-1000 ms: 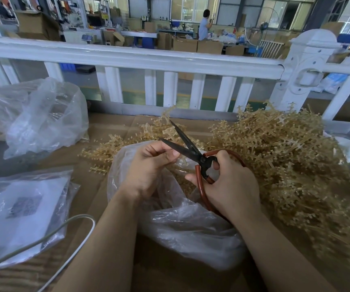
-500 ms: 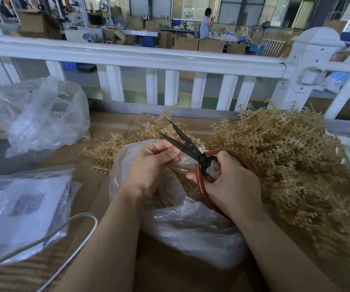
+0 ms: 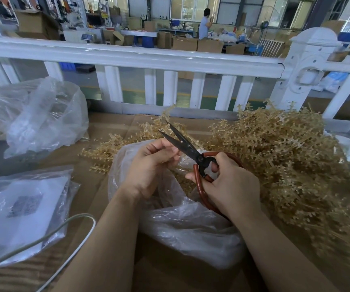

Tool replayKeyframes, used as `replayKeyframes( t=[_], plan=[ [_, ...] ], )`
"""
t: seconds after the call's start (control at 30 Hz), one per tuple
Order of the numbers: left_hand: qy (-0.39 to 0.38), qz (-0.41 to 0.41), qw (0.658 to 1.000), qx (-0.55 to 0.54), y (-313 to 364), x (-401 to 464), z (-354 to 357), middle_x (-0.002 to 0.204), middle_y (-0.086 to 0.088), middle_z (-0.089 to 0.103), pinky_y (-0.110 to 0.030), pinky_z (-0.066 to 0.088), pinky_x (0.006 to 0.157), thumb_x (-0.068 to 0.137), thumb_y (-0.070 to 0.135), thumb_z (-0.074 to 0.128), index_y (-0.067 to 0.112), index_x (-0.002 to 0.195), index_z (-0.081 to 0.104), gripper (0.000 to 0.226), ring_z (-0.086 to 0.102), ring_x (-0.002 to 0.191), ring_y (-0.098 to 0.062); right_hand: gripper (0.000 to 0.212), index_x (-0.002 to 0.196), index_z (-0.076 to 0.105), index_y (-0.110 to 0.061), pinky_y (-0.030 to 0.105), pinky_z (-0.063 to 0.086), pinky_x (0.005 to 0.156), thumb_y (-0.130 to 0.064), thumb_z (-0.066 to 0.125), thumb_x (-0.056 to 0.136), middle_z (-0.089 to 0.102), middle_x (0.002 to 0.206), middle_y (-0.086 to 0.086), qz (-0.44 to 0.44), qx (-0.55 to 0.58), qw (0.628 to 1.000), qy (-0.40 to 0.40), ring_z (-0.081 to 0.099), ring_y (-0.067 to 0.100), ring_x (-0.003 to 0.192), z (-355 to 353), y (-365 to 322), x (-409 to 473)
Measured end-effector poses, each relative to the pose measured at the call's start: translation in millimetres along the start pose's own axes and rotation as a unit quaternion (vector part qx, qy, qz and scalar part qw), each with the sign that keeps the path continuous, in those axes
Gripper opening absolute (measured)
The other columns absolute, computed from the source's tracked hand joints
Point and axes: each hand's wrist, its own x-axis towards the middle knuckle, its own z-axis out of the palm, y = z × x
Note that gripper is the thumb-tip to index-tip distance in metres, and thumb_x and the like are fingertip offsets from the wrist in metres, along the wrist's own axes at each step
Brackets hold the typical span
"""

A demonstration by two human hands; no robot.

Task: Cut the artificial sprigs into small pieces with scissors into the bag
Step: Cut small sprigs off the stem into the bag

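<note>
Across the right of the table w/ its cardboard cover (image 3: 115,131), a big heap of tan sprigs (image 3: 286,157) lies uncut; a smaller spread reaches left behind the bag (image 3: 191,228). That clear bag sits mouth-up at centre, some cut bits showing inside, right under both hands. Right hand (image 3: 233,186) grips the red loop handles of the scissors (image 3: 189,147), blades parted & pointing up-left. Left hand (image 3: 148,165) has fingers curled, tips pinched together right at the lower blade, prob. on a small sprig piece, though the piece itself is too small to make out.

Judgement on the step: a snip is being set up over the bag. To do it well, keep the cut point above the bag mouth so bits drop in, feed the stem deep toward the pivot where the blades bite best, keep left fingertips clear of the edge, take short lengths per snip.

Surface: brown cardboard sheets. A 2nd clear bag (image 3: 39,116) sits far left; a flat bag w/ a printed sheet (image 3: 20,207) lies near left, a white cable (image 3: 64,232) looped over it. Beyond runs a white railing (image 3: 138,57); behind it a workshop floor w/ boxes, benches & a person (image 3: 204,23) standing far off.
</note>
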Motion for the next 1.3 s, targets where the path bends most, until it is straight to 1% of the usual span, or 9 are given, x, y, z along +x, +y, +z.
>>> replayKeyframes(
  t=[0.1,0.2,0.37,0.53,0.73,0.93,1.1,1.2,1.3],
  plan=[
    [0.024,-0.01,0.999,-0.036,2.3,1.0,-0.4,0.076,-0.002,0.06,-0.026,0.053,0.073,0.077,0.004,0.065,0.015,0.077,0.062,0.012,0.061,0.072,-0.013,0.06,0.076,0.03,-0.034,0.012,0.015,0.047,-0.093,0.041,0.077,0.035,0.06,-0.026,-0.001,0.003,1.0,-0.001,0.026,-0.015,0.051,0.2,0.7,-0.2],
    [0.031,-0.014,0.995,-0.096,6.0,0.1,-3.8,0.077,0.003,0.061,-0.026,0.054,0.077,0.084,0.016,0.063,0.022,0.081,0.068,0.008,0.061,0.075,-0.01,0.06,0.076,0.029,-0.036,0.012,0.018,0.048,-0.094,0.042,0.076,0.037,0.059,-0.025,-0.001,0.003,1.0,-0.017,0.03,-0.014,0.051,1.2,1.4,-0.1],
    [0.029,-0.039,0.991,-0.129,6.8,0.5,-4.5,0.08,0.003,0.067,-0.028,0.057,0.078,0.087,0.023,0.061,0.016,0.096,0.066,0.013,0.065,0.076,-0.009,0.06,0.079,0.034,-0.036,0.01,0.019,0.049,-0.095,0.04,0.075,0.041,0.062,-0.026,-0.002,0.028,0.999,-0.029,0.032,-0.015,0.053,1.6,3.5,-0.3],
    [0.02,-0.062,0.986,-0.151,6.7,0.3,-4.8,0.076,0.005,0.068,-0.026,0.059,0.075,0.082,0.025,0.063,0.015,0.093,0.065,0.015,0.066,0.072,-0.007,0.067,0.085,0.041,-0.037,0.012,0.03,0.052,-0.101,0.031,0.07,0.053,0.071,-0.022,-0.015,0.068,0.997,-0.042,0.048,-0.004,0.059,3.6,5.4,0.3],
    [0.027,-0.063,0.987,-0.145,8.2,-0.8,-3.7,0.077,0.002,0.071,-0.024,0.058,0.077,0.085,0.016,0.06,0.016,0.087,0.073,0.014,0.068,0.071,-0.006,0.074,0.093,0.048,-0.037,0.01,0.032,0.053,-0.103,0.026,0.068,0.058,0.076,-0.021,-0.024,0.077,0.996,-0.037,0.055,0.0,0.064,3.9,6.9,-0.1],
    [0.041,-0.048,0.992,-0.109,8.6,-0.6,-4.5,0.075,-0.004,0.07,-0.024,0.058,0.073,0.081,0.009,0.064,0.006,0.087,0.067,0.008,0.068,0.067,-0.01,0.066,0.091,0.042,-0.041,0.007,0.024,0.052,-0.102,0.025,0.07,0.054,0.073,-0.024,-0.027,0.058,0.998,-0.024,0.044,-0.004,0.059,3.5,4.7,0.0],
    [0.062,-0.034,0.995,-0.067,4.0,0.8,0.4,0.079,-0.006,0.069,-0.021,0.057,0.068,0.08,0.011,0.064,0.008,0.08,0.069,0.006,0.065,0.066,-0.008,0.07,0.094,0.045,-0.035,0.01,0.029,0.049,-0.099,0.032,0.07,0.058,0.081,-0.021,-0.021,0.05,0.998,-0.024,0.057,0.003,0.065,4.8,6.4,1.1],
    [0.047,-0.036,0.997,-0.055,4.1,-0.2,-1.4,0.075,-0.002,0.07,-0.023,0.057,0.073,0.08,0.013,0.063,0.006,0.086,0.065,0.01,0.064,0.07,-0.009,0.066,0.094,0.044,-0.032,0.018,0.034,0.046,-0.095,0.04,0.074,0.057,0.079,-0.018,-0.033,0.03,0.999,-0.019,0.056,0.008,0.063,5.4,7.4,3.1],
    [0.035,-0.03,0.998,-0.047,4.1,-1.4,-2.2,0.075,-0.002,0.071,-0.025,0.057,0.075,0.08,0.009,0.059,0.012,0.076,0.07,0.012,0.067,0.073,-0.011,0.067,0.094,0.042,-0.031,0.027,0.045,0.05,-0.095,0.039,0.074,0.056,0.077,-0.016,-0.037,0.018,0.999,-0.018,0.057,0.011,0.062,6.7,8.5,3.9]
  ],
)
